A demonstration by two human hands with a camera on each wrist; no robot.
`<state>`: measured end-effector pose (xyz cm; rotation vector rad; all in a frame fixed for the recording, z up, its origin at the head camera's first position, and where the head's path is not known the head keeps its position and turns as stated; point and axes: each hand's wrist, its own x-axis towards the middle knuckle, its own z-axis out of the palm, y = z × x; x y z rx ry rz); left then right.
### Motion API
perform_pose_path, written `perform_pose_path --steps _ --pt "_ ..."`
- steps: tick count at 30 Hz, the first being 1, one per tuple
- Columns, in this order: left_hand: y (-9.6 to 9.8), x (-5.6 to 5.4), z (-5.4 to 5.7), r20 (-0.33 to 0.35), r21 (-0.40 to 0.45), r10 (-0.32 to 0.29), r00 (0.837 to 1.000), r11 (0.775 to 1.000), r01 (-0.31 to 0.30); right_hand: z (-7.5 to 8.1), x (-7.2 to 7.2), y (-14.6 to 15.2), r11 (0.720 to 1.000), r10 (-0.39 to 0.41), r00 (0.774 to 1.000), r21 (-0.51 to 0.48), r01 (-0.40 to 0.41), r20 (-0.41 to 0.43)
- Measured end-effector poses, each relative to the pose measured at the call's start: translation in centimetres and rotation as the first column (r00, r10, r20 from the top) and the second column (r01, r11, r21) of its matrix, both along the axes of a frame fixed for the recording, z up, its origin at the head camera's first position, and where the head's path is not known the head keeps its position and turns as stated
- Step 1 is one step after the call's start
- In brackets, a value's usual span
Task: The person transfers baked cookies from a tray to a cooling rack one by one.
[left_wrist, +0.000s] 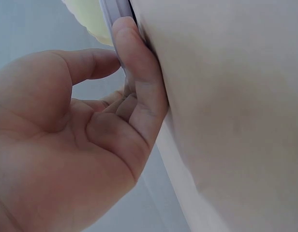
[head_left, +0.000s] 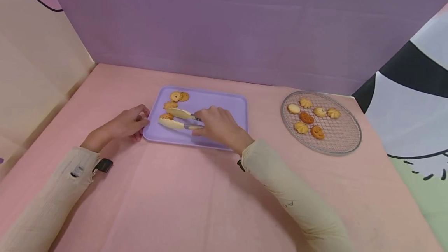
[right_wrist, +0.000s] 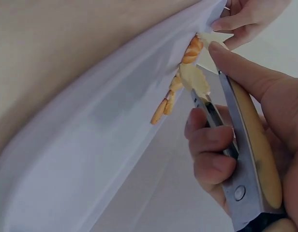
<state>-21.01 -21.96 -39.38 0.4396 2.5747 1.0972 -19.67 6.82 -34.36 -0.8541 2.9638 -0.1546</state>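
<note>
My right hand (head_left: pixel 220 125) grips metal tongs (right_wrist: pixel 243 159) with cream-coloured tips, held over a purple tray (head_left: pixel 225 102). The tong tips are spread on either side of an orange-brown cookie (right_wrist: pixel 193 48) lying near the tray's left side. Beyond it on the tray are a ridged cookie (head_left: pixel 170 105), a round cookie (head_left: pixel 175 96) and a flat brown cookie (head_left: pixel 184 97), close together. At the tray's left edge, my left hand (head_left: pixel 127 123) pinches the rim between thumb and fingers, as the left wrist view shows.
To the right of the tray lies a round wire mesh rack (head_left: pixel 344 135) with several cookies spread over it, among them a pretzel-shaped one (head_left: pixel 306 118). A pink cloth (head_left: pixel 168 197) covers the table. A purple wall (head_left: pixel 224 30) rises behind its back edge.
</note>
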Motion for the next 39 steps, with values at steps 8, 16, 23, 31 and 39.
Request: perform_pose_path --steps 8,16,23,31,39 --pt "0.0 0.1 -0.1 -0.001 0.001 0.003 1.0 1.0 -0.003 -0.4 1.5 0.7 0.994 0.074 0.994 0.086 -0.066 -0.085" --pt "-0.1 0.2 -0.1 -0.007 0.005 0.005 1.0 1.0 -0.005 -0.3 3.0 1.9 0.992 0.12 0.976 0.052 -0.113 -0.179" --pt "0.0 0.2 0.0 -0.015 0.017 -0.004 1.0 1.0 0.004 0.2 4.2 3.5 0.991 0.134 0.958 0.035 -0.13 -0.254" --pt "0.2 0.0 0.1 -0.017 0.027 -0.002 1.0 1.0 0.003 0.8 4.7 6.1 0.995 0.104 0.939 0.028 -0.1 -0.327" --pt "0.0 0.1 0.0 0.001 0.011 0.005 1.0 1.0 -0.005 1.0 5.5 8.4 0.996 0.085 0.922 -0.003 -0.093 -0.377"
